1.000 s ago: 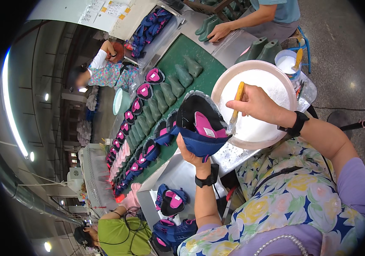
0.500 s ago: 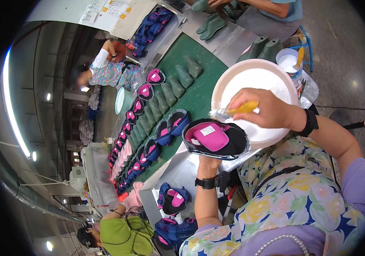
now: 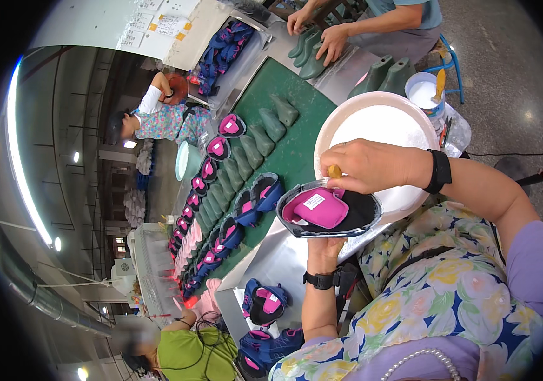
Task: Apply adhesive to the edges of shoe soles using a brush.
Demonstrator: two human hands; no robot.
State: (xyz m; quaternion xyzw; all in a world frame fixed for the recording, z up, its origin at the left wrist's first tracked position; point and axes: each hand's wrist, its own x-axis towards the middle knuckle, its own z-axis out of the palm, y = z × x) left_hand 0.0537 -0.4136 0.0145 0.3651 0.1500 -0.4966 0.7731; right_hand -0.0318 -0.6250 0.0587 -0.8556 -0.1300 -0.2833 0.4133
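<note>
My left hand (image 3: 325, 247) supports a shoe upper (image 3: 360, 219) from below, its opening turned up; most of those fingers are hidden under it. Inside, the upper shows a black lining and a pink tongue (image 3: 325, 208) with a white label. My right hand (image 3: 366, 166) is closed on a brush (image 3: 335, 171); only the end of its yellow handle shows. The bristles are hidden, at the far rim of the upper. Just beyond, a pale pink basin (image 3: 325, 130) holds white liquid, partly covered by my right hand and wrist.
Green shoe lasts (image 3: 246, 149) and pink-lined blue uppers (image 3: 265, 190) stand in rows on a green conveyor belt (image 3: 306, 136). A small bucket (image 3: 437, 109) with another brush stands right of the basin. More uppers (image 3: 268, 301) lie near left. A co-worker's hands (image 3: 331, 44) touch lasts at the far side.
My right hand has moved left and down to the upper's far rim, and the brush has turned more upright. The co-worker's hands have come onto the lasts at the far side.
</note>
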